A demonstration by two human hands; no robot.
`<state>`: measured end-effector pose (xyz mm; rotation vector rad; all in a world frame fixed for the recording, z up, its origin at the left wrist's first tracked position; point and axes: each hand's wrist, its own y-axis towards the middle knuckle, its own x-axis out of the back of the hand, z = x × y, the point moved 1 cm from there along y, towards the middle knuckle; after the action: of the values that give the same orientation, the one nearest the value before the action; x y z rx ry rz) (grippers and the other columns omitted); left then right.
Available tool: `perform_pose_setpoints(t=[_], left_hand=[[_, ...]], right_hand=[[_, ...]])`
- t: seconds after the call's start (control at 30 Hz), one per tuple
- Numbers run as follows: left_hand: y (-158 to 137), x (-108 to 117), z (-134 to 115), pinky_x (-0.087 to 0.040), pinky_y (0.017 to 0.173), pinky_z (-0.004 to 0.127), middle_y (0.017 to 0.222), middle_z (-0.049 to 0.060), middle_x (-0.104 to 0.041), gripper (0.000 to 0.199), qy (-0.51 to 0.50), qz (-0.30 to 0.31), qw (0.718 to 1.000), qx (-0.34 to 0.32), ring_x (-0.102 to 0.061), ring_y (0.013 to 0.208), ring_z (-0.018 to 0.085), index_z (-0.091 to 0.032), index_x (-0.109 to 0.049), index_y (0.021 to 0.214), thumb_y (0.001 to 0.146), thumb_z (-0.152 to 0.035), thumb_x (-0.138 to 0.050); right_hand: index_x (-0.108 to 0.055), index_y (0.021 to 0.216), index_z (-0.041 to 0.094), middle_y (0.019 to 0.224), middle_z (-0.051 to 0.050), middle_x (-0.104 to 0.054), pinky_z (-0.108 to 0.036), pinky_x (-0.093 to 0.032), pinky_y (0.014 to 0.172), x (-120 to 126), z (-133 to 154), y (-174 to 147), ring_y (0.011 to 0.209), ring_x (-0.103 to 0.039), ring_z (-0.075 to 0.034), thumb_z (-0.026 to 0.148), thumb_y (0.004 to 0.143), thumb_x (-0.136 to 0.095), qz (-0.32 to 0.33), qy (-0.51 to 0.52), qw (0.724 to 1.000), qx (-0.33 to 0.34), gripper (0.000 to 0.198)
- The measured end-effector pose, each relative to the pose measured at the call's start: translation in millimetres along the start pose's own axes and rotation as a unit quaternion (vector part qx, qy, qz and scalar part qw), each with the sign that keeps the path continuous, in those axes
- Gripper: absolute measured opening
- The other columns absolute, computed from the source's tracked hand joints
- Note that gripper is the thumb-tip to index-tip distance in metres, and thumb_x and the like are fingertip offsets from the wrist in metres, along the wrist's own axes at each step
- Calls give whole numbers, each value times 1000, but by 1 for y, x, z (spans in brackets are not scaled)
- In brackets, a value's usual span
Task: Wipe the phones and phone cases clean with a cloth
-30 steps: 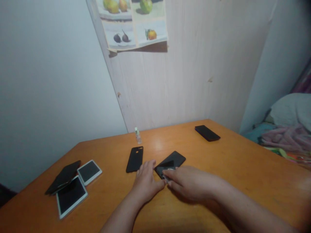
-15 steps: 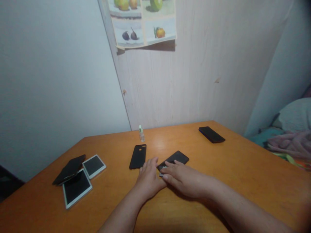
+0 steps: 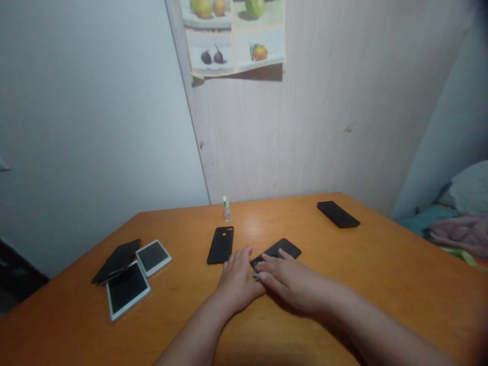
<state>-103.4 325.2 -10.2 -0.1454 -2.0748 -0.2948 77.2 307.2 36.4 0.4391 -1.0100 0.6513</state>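
A black smartphone (image 3: 288,248) lies aslant on the table, partly covered by my right hand (image 3: 292,279). Under the fingertips of that hand a small greyish, cloth-like piece (image 3: 256,275) pokes out at the phone's near end; most of it is hidden. My left hand (image 3: 237,279) rests on the wood just left of the phone, fingers stretched out, thumb reaching toward the phone's near end. Beyond the left fingertips lies a black phone case (image 3: 220,245) with a camera cutout. Behind the case stands a small clear bottle (image 3: 226,210) with a pale cap.
At the left, two white-framed devices with dark screens, a larger one (image 3: 128,291) and a smaller one (image 3: 153,257), lie by a black folded cover (image 3: 117,261). A dark flat device (image 3: 338,214) sits at the back right of the orange-brown table (image 3: 381,284). Walls rise behind.
The view has swung slightly left, so everything appears shifted a little to the right. Both hands keep nearly the same place by the phone.
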Motion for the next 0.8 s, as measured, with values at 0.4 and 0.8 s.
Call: perform_pose_setpoints(t=[0.4,0.8], left_hand=[[-2,4,-3,-38,105,45,137,15,-56,77,-13,3,1000,-10,-48,128,34,-18,-45,138,70,-45,-69],[-3,2,-4,-40,101,41,130,10,-59,71,-7,-5,1000,-3,-51,121,33,-22,-52,132,67,-45,-70]], right_hand=[[-47,147,27,153,-10,-47,-64,-7,119,-7,-2,5,147,-32,-31,46,104,-26,0,11,1000,-17,51],[-50,145,25,151,-10,-49,-73,-1,113,-2,-39,8,147,-26,-39,47,103,-30,-51,-89,984,-144,52]])
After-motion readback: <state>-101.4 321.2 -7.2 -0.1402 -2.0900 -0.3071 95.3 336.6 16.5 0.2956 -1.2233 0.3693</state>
